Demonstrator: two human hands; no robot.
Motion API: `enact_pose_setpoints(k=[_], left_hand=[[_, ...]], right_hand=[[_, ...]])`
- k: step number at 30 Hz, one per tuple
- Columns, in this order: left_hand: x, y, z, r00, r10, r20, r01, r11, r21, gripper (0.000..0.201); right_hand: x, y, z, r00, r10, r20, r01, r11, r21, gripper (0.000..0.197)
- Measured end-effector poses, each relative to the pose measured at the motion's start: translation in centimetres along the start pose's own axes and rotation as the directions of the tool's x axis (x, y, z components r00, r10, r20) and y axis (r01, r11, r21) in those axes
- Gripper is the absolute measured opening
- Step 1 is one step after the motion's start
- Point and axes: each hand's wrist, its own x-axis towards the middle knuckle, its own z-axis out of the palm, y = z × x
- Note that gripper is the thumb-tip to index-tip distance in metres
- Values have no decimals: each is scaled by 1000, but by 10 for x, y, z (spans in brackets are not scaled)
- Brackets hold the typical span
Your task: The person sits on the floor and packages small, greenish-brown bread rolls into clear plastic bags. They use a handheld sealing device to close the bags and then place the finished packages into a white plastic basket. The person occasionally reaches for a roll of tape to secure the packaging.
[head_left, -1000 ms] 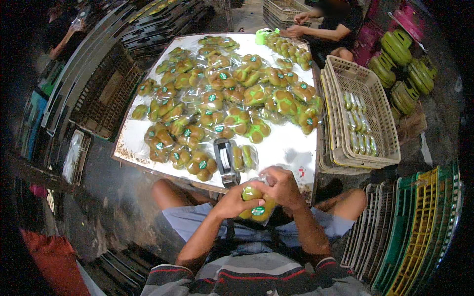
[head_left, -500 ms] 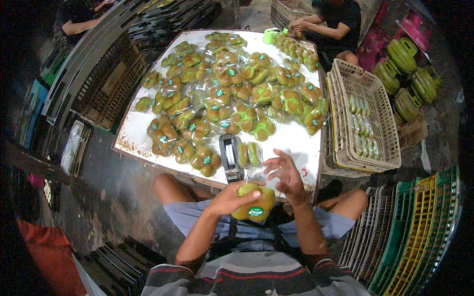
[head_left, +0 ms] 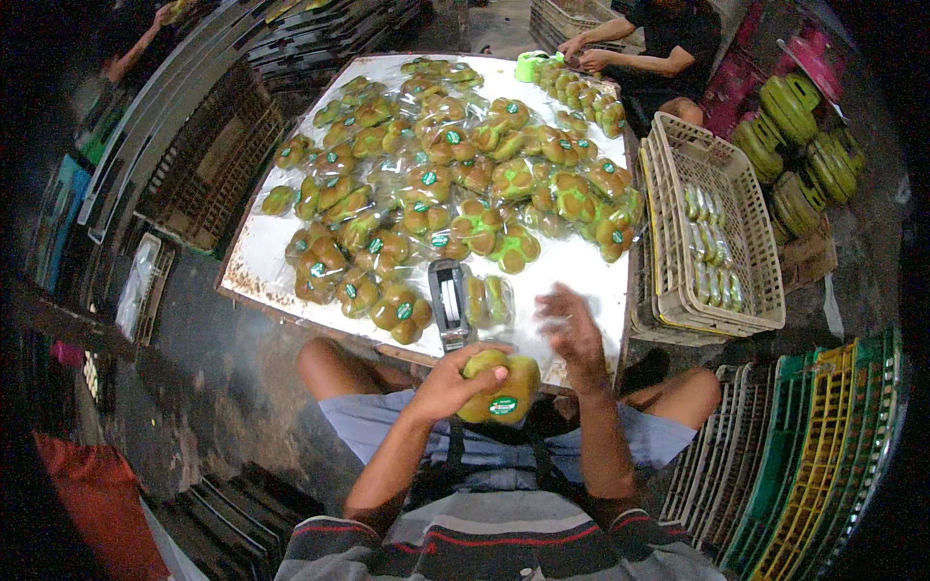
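My left hand [head_left: 455, 383] is closed round a clear plastic bag of green-brown bread buns [head_left: 504, 395], held over my lap at the table's near edge. A green label faces up on this bag. My right hand [head_left: 573, 329] is raised to the right of it, blurred by motion, its fingers apart and nothing visible in them. Just beyond the left hand stands a black tape dispenser [head_left: 449, 302] on the table. Next to the dispenser lies a small clear pack of green buns [head_left: 489, 301].
Many bagged buns [head_left: 426, 179] cover the white table [head_left: 266, 247]. Beige crates [head_left: 765, 290] stand at the right, with small packs inside. Green gas cylinders [head_left: 790, 111] are beyond them. A co-worker [head_left: 659, 48] sits at the far right corner, near a green tape dispenser [head_left: 529, 66].
My right hand has moved slightly right, away from the bag. The left hand keeps hold of the bag, which has tilted a little. The co-worker's arms have shifted.
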Motion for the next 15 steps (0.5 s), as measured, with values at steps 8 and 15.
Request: enact_pose_setpoints(k=[8, 15], left_hand=[[12, 7, 11, 994, -49, -94, 3, 900, -435, 46], [3, 19, 15, 988, 126, -88, -134, 986, -100, 46]], right_hand=[[-16, 10, 8, 942, 303, -142, -334, 884, -329, 23], [-31, -12, 58, 904, -426, 49, 343, 650, -678, 64]])
